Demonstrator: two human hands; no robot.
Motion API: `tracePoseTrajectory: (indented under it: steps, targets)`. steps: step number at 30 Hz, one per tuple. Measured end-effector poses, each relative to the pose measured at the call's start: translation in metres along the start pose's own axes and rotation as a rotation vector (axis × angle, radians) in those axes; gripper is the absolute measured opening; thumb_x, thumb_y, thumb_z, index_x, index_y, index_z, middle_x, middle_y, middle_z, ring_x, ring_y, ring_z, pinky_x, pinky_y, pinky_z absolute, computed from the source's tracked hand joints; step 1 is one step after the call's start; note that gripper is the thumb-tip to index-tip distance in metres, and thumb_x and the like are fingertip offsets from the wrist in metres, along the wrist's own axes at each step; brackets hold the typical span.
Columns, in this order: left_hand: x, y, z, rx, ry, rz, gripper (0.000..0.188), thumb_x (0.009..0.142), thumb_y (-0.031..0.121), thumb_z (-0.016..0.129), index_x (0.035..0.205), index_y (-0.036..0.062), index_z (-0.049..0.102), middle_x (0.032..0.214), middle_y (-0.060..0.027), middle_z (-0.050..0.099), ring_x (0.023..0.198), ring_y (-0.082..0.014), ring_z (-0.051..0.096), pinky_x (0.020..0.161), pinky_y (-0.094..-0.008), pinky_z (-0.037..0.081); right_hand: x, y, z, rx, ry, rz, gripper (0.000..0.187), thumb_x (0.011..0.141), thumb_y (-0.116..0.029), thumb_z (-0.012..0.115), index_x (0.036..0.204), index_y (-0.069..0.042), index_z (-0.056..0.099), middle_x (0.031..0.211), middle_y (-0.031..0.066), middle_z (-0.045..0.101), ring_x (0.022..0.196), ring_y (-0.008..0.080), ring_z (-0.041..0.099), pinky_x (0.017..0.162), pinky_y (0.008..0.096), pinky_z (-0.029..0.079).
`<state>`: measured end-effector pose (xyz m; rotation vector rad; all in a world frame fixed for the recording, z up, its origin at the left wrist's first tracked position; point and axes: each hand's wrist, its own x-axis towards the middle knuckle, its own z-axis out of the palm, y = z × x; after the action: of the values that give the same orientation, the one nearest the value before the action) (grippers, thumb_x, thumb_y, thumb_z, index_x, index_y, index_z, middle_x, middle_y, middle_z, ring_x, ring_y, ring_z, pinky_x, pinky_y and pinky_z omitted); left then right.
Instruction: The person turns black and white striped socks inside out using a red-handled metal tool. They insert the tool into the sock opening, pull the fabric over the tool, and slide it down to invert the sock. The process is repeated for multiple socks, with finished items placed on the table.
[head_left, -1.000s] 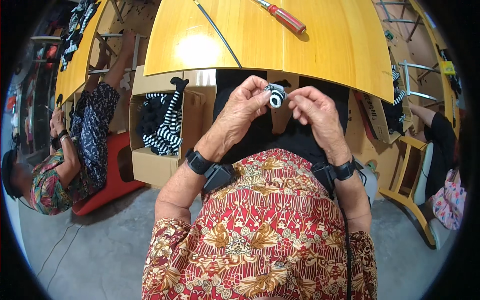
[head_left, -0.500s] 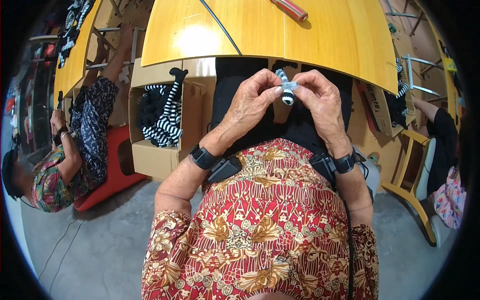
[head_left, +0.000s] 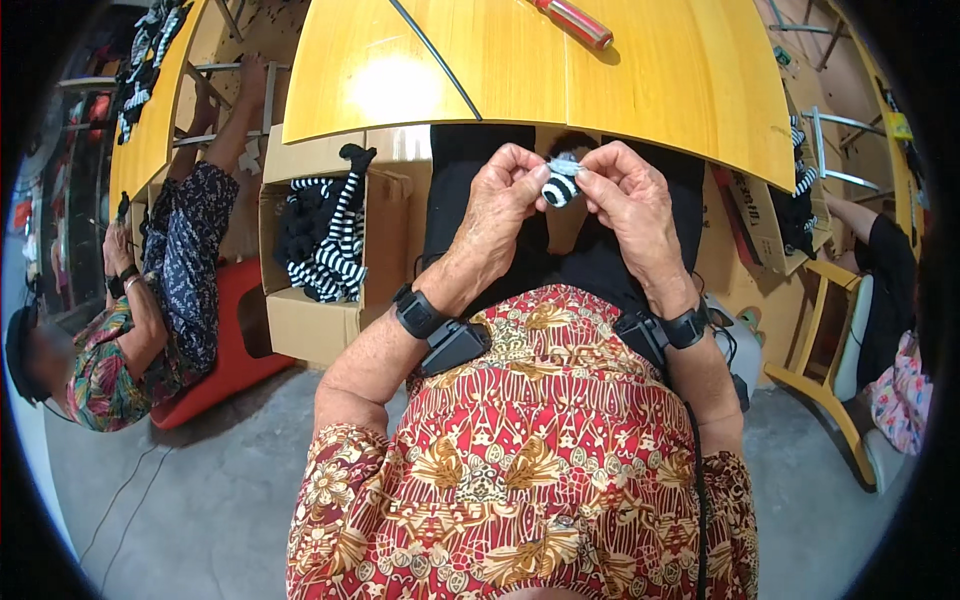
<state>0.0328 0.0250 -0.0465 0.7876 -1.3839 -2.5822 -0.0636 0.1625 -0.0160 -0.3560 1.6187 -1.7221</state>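
Note:
My left hand [head_left: 508,196] and my right hand [head_left: 628,192] meet in front of my lap, just below the table's near edge. Both pinch a small black-and-white striped knitted piece [head_left: 558,192] from either side, thumbs toward me. Its rounded striped end points down toward my body. A pale blue-grey band [head_left: 566,165] shows at its upper edge between my fingertips; what that band is made of I cannot make out. Part of the knitted piece is hidden behind my fingers.
On the yellow table [head_left: 700,90] lie a red-handled tool [head_left: 578,24] and a thin dark rod [head_left: 436,58]. A cardboard box [head_left: 312,318] at left holds striped knitted pieces [head_left: 338,262]. A seated person [head_left: 120,340] works at far left; a wooden chair [head_left: 815,370] stands at right.
More of the striped knit now shows between my fingers, and less of the pale band. My left hand has shifted slightly left; both hands keep their pinch.

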Motion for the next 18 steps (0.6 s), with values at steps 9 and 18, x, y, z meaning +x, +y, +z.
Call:
tracePoseTrajectory:
  steps: [9,18]
  targets:
    - [0.000,0.003,0.003,-0.250,-0.131,-0.017,0.014,0.093,0.016,0.061,0.098,0.0076,0.051,0.080,0.0020,0.054,0.064,-0.0045,0.049,0.058,-0.0168,0.042,0.008,0.018,-0.004,0.306,0.008,0.093,0.005,0.091,-0.008,0.061,0.095,-0.005,0.060,0.072,-0.0017,0.057,0.057,0.0023,0.049,0.047,0.0152,0.034]
    - [-0.003,0.006,-0.003,-0.059,-0.188,-0.035,0.015,0.091,0.016,0.065,0.100,0.0098,0.054,0.087,0.0029,0.058,0.076,-0.0038,0.055,0.070,-0.0184,0.048,0.012,0.023,-0.016,0.478,-0.140,0.197,0.013,0.090,-0.012,0.064,0.098,-0.004,0.059,0.080,0.0000,0.060,0.064,0.0042,0.054,0.053,0.0160,0.040]
